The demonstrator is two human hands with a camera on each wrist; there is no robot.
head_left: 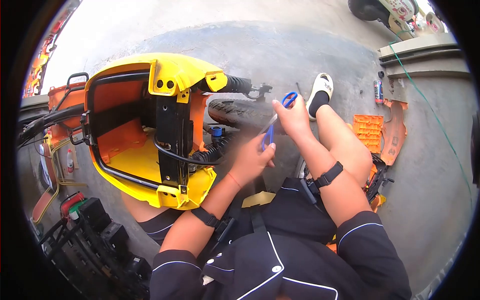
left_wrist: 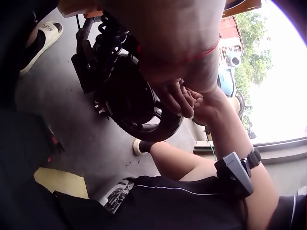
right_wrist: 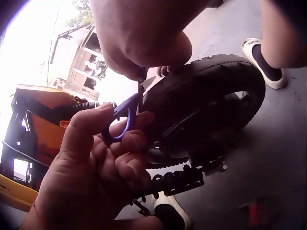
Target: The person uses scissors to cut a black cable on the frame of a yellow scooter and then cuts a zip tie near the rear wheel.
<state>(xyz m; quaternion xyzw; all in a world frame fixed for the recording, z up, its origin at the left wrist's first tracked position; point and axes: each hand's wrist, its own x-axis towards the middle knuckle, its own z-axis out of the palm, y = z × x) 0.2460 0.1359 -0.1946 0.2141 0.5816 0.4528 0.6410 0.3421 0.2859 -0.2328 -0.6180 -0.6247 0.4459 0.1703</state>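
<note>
Seen near the tyre (head_left: 235, 110), between left grip (head_left: 252, 159) and right grip (head_left: 294, 119): blue-handled scissors (head_left: 270, 121). Held by one blue handle (right_wrist: 128, 104) in left grip, thumb against it; pinched by the other in right grip. Judged light and rigid, not fragile; smooth, may slip if oily. Best taken by the handles, thumb opposing fingers, well clear of the metal blade (right_wrist: 148, 84), thin and probably sharp.
</note>
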